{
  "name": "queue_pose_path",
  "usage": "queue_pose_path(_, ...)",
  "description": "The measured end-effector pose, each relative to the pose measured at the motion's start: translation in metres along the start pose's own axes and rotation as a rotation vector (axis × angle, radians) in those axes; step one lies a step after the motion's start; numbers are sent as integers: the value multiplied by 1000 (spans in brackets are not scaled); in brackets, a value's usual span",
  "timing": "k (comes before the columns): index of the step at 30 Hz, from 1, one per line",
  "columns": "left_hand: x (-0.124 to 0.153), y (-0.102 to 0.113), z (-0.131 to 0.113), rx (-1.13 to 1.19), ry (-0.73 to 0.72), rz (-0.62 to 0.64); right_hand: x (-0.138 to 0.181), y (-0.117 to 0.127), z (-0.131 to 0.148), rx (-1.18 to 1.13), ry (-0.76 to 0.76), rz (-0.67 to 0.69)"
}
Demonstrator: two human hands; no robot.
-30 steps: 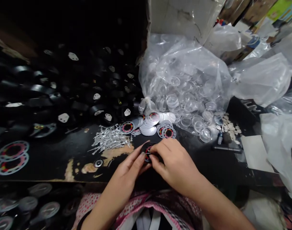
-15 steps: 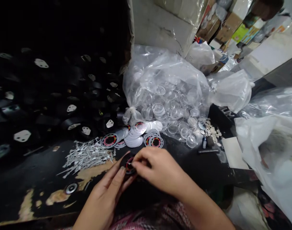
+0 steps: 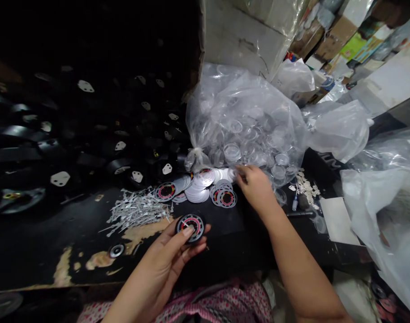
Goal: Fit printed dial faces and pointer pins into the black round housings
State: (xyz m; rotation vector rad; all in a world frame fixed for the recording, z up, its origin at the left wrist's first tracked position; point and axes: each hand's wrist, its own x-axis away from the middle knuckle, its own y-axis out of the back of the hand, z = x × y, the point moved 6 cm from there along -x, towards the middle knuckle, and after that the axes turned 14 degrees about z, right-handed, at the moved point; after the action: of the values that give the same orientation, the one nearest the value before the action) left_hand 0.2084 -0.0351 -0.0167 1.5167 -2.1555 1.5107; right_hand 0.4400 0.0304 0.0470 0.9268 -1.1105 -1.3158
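Round black-rimmed gauge in left hand; right hand by filmy bag

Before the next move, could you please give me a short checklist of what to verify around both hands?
1. Left hand holding the round dial: ok, the thumb lies over its face.
2. Pale pointer on that dial: ok, part of it shows beside the thumb.
3. Dial face fully uncovered: not ok, the thumb hides some of it.
4. Right hand gripping something: cannot tell; its fingertips are by the pale discs, in front of the clear bag.
5. Small pale parts heaped together: ok, beyond the left hand.
6. Screwdriver apart from both hands: ok, it lies to the right.
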Motion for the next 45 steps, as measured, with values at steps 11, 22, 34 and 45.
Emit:
queue_pose_path(11,-3,-6,2,196,59,3,48,13,41,-138,245,-375)
queue_pose_path(22,-10,-11,-6,16,-120,189,87,-6,101,-237,476,-136)
queue_pose_path(34,7,-18,-16,-771,-348,189,55,-14,107,-409,238,-130)
queue_pose_path(45,101,143,-19,-1107,-181,-259,59,-16,121,-648,354,246)
